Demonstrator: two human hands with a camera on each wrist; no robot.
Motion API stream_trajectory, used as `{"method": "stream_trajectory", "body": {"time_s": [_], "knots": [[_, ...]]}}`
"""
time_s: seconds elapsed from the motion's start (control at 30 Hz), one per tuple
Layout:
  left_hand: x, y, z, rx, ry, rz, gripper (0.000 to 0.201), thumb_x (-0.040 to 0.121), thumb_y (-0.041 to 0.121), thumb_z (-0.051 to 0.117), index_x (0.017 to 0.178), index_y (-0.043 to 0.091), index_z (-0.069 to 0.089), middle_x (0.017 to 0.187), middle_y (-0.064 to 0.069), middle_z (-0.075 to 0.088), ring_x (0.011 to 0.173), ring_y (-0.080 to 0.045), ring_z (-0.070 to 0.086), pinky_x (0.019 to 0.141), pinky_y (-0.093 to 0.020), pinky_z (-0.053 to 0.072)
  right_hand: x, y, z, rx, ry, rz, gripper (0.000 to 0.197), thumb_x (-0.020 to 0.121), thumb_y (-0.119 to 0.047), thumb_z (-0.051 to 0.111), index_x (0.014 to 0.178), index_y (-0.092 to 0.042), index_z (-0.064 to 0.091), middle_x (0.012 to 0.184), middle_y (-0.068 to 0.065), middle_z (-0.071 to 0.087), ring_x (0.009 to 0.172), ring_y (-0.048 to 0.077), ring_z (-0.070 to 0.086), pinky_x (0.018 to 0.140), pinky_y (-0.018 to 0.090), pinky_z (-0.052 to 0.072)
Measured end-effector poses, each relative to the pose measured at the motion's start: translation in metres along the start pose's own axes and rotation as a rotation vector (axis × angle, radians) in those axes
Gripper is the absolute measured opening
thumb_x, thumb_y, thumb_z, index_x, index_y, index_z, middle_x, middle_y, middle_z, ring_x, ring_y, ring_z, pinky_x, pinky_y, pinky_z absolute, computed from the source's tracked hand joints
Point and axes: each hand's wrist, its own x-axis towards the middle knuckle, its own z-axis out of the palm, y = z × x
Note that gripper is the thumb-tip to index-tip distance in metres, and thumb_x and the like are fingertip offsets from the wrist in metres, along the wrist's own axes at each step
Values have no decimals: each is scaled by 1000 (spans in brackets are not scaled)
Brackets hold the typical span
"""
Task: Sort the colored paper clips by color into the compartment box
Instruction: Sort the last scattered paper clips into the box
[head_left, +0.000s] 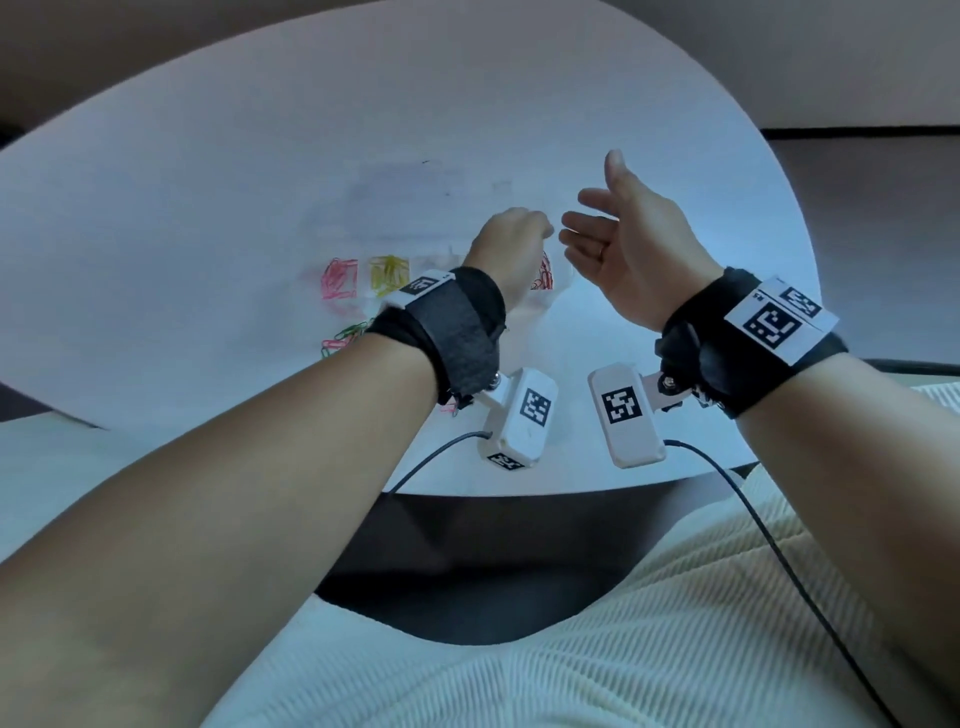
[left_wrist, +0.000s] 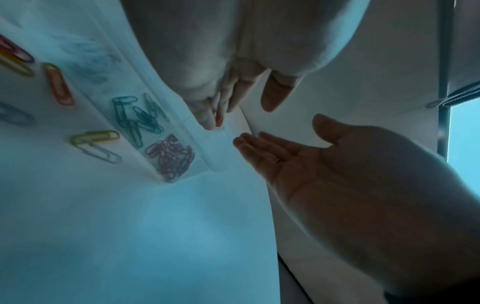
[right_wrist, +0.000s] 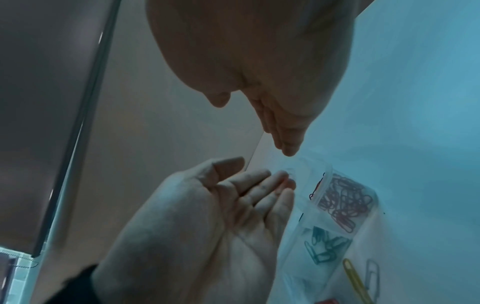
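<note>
The clear compartment box (head_left: 363, 275) lies mid-table with pink clips (head_left: 340, 278), yellow clips (head_left: 388, 273) and red clips (head_left: 543, 273) in separate cells. The left wrist view shows the red clips (left_wrist: 171, 156) next to a cell of teal clips (left_wrist: 137, 117). My left hand (head_left: 519, 228) hovers over the box's right end, fingers straight and pointing down at its rim (right_wrist: 322, 185), thumb apart. A reddish spot shows among its fingertips (left_wrist: 210, 123); I cannot tell if it is a clip. My right hand (head_left: 589, 202) is held open just right of it, palm toward the left hand, holding nothing.
Loose clips of mixed colours lie on the white table in front of the box (head_left: 343, 338), among them an orange one (left_wrist: 58, 86) and a yellow-green one (left_wrist: 96, 136). The table's round edge (head_left: 519, 493) runs close to my lap. Cables trail from both wrist cameras.
</note>
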Motion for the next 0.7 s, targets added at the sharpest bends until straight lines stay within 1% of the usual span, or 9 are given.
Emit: {"method": "stream_trajectory", "body": {"time_s": [0.1, 0.17, 0.2, 0.23, 0.3, 0.37, 0.43, 0.57, 0.7], "knots": [[-4, -11, -2, -6, -88, 27, 13, 84, 26, 48, 75, 17, 53, 83, -2, 50, 88, -19, 47, 90, -35, 34, -2, -1, -2, -7, 7, -37, 55, 98, -51, 44, 132, -8, 50, 123, 12, 59, 109, 19, 62, 93, 28, 52], [-9, -19, -8, 14, -91, 69, 27, 93, 25, 47, 116, 17, 60, 117, -4, 59, 111, -17, 51, 104, -32, 36, -5, 0, 0, -51, -1, -85, 51, 99, -49, 43, 131, -11, 53, 125, 11, 60, 114, 20, 61, 97, 31, 50], [-15, -20, -13, 45, -68, 110, 33, 96, 22, 47, 128, 15, 56, 128, -3, 57, 119, -16, 51, 107, -32, 38, -7, -1, 1, -89, 2, -120, 45, 100, -46, 44, 127, -12, 56, 124, 10, 62, 113, 19, 61, 98, 32, 50], [-21, -21, -19, 93, -29, 164, 32, 97, 18, 47, 128, 16, 56, 128, -2, 59, 118, -14, 53, 104, -31, 42, -9, -1, 4, -133, 7, -167, 36, 99, -40, 47, 119, -13, 61, 118, 8, 65, 109, 18, 64, 96, 32, 51], [-39, -24, -33, 187, 17, 271, 24, 95, 11, 50, 113, 19, 64, 109, 2, 66, 101, -10, 60, 90, -27, 49, -14, -2, 7, -261, 1, -277, 16, 95, -18, 51, 97, -13, 66, 97, 7, 72, 87, 18, 69, 80, 31, 54], [-55, -31, -50, 289, 27, 304, 20, 91, 8, 53, 98, 20, 67, 93, 5, 68, 87, -9, 62, 80, -25, 50, -22, 2, 12, -441, -73, -357, 25, 86, 1, 44, 81, -12, 64, 77, 7, 71, 66, 19, 65, 63, 30, 53], [-68, -42, -67, 417, 31, 293, 19, 88, 9, 54, 92, 21, 68, 87, 4, 69, 84, -12, 63, 79, -27, 51, -29, 11, 17, -702, -188, -366, 30, 81, 4, 41, 77, -12, 66, 72, 3, 70, 61, 16, 62, 60, 31, 52], [-84, -72, -99, 649, 115, 226, 16, 87, 15, 56, 88, 26, 68, 86, 6, 69, 83, -15, 63, 78, -26, 52, -34, 39, 22, -1246, -379, -323, 30, 88, -5, 47, 95, -16, 74, 93, -2, 74, 82, 16, 68, 72, 26, 53], [-86, -94, -109, 766, 123, 198, 13, 88, 16, 59, 91, 25, 68, 93, 7, 66, 85, -14, 60, 82, -27, 49, -23, 69, 19, -1484, -270, -414, 37, 92, -13, 50, 126, -18, 63, 131, 4, 61, 115, 21, 58, 97, 27, 42]]}}
